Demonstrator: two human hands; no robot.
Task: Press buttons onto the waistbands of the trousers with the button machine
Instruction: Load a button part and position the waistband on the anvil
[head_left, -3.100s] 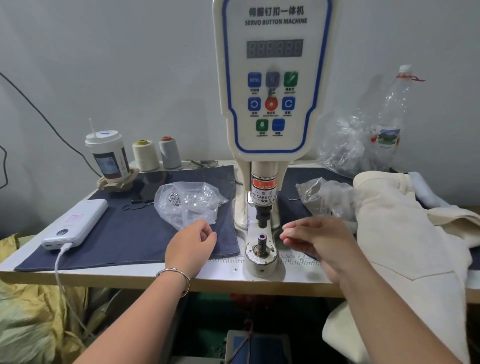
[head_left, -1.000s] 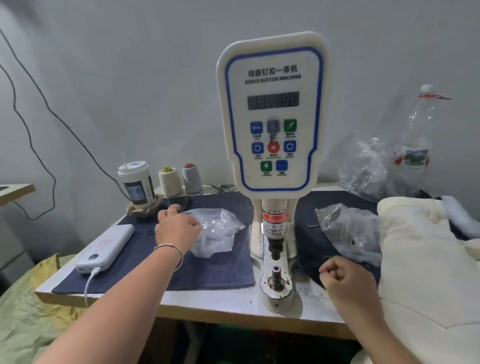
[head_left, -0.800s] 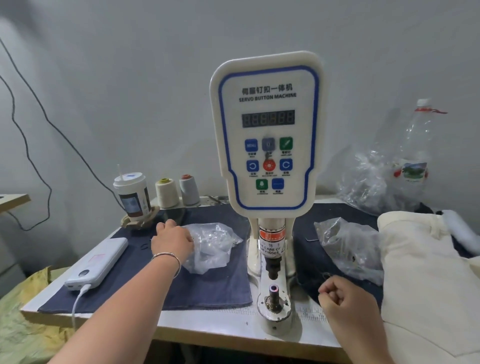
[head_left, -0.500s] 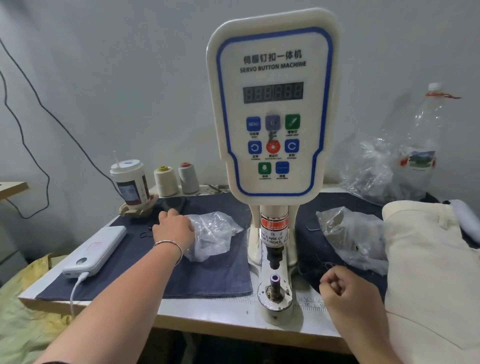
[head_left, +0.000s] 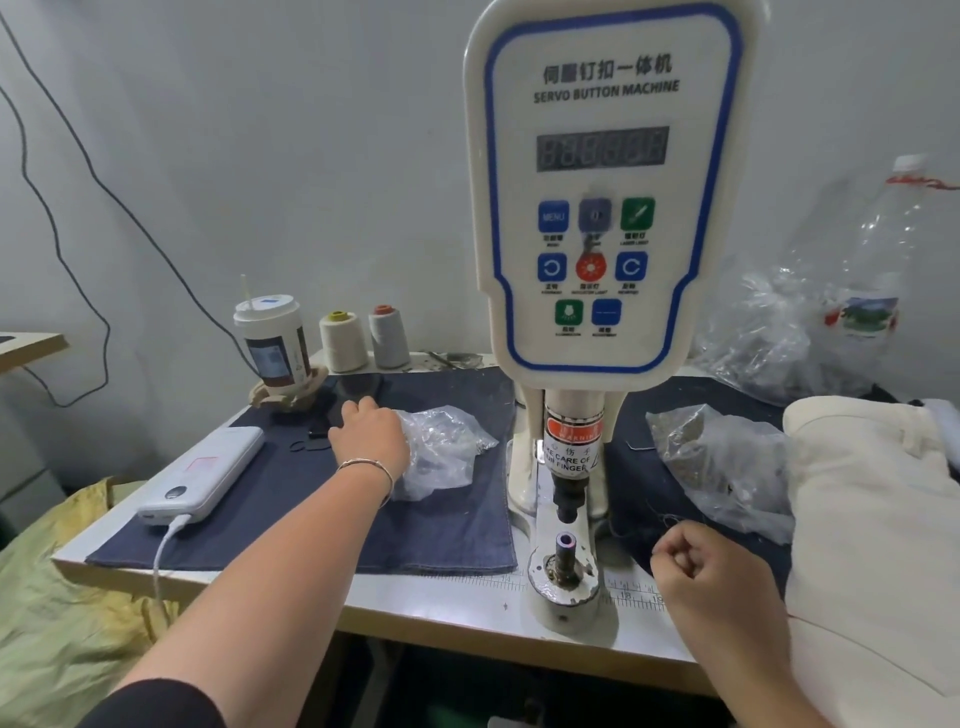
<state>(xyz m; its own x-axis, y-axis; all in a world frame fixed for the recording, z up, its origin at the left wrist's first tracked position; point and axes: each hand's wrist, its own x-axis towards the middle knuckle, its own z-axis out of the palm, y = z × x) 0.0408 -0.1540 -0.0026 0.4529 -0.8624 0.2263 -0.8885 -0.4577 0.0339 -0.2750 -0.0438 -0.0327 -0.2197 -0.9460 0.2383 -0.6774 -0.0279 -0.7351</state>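
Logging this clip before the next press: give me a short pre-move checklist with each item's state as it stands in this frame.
1. Lower die free of fingers: ok.
2. Trousers waistband laid over the die: not ok, the trousers lie to the right of the machine.
3. Left hand on the clear bag: ok; whether it holds a button, cannot tell.
4. Right hand holding a part: cannot tell, the fist is curled.
5. Machine display lit: cannot tell.

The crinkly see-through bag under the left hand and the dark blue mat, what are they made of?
The crinkly see-through bag looks like thin glossy plastic film: it wrinkles and glints. The dark blue mat looks like matte woven cloth, maybe denim, with a cut edge; I can't be sure.
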